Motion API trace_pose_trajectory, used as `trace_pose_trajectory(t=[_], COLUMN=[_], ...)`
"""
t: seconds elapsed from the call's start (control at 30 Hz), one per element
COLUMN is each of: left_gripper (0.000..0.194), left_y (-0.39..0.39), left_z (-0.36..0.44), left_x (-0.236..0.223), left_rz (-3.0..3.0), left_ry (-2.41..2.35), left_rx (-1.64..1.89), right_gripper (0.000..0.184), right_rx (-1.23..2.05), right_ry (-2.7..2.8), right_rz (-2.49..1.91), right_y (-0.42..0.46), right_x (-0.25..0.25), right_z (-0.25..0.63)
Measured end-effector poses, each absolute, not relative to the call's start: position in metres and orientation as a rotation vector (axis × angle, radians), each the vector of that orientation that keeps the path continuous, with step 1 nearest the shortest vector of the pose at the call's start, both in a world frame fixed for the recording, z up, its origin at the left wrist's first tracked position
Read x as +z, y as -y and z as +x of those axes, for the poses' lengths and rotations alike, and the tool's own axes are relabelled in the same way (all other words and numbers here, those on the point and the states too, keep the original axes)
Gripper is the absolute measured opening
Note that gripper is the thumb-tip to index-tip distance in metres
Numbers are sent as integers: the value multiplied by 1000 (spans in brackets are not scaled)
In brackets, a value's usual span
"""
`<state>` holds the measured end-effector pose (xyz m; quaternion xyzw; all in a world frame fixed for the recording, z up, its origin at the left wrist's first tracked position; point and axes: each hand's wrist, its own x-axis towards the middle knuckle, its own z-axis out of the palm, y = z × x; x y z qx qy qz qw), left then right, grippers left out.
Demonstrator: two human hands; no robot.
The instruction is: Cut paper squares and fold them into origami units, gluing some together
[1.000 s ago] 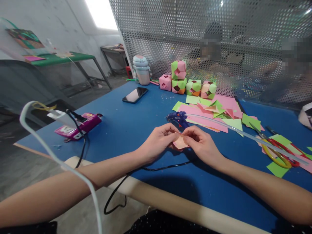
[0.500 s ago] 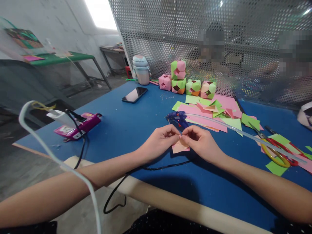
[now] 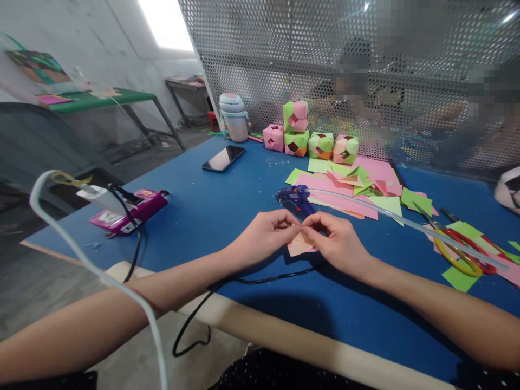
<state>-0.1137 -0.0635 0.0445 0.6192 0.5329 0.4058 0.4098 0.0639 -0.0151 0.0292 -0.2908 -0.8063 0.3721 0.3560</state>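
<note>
Both hands pinch a small pale pink piece of folded paper (image 3: 299,245) above the blue table. My left hand (image 3: 268,234) grips its left upper edge between thumb and fingers. From the other side, my right hand (image 3: 336,238) holds it the same way, fingertips nearly touching the left ones. The thumbs and fingers hide the paper's upper part. Just beyond the hands lies a blue glue gun (image 3: 296,196), with a long clear glue stick (image 3: 390,212) sticking out to the right.
Folded paper cubes (image 3: 320,145) stand along the perforated metal screen (image 3: 260,65). Paper sheets (image 3: 337,189) and yellow-handled scissors (image 3: 455,254) lie to the right. A phone (image 3: 223,158), a bottle (image 3: 234,119) and a purple power strip (image 3: 134,211) with cables are leftward. People sit behind the screen.
The pinched paper has tilted slightly, its lower edge turning a little. Both hands keep nearly the same place and grip.
</note>
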Motion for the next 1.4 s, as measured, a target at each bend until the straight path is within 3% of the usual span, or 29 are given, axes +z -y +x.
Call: trace_pose_trajectory(t=[0.13,0.37,0.7,0.9,1.07,1.17,1.4], left_gripper=[19,18,21,18,16,11,18], left_y=[66,67,58,58,55,55,59], left_z=[-114,-117,-115,-118,-120,-119,-113], left_x=[43,42,37,40,37,33,34], left_rz=[1629,1667,1112,1477,1329,1269,1296], left_ry=[-1397,-1428,-1069,-1371,-1490,-1443,-1279], left_rx=[1108,1115,1066,1049,1237,1272,1121], right_gripper=[20,19,18,23,26,19,12], right_rx=[1020,897,767,805,880,879,786], right_ry=[2063,2123,2222,2273,2125,2099,2113], right_rz=[-764,-769,-714,-661,-827,-875,-845], right_y=[16,19,6,4,5,6,5], right_x=[35,33,34,34,28,25,24], right_z=[66,62,66,67,67,66,64])
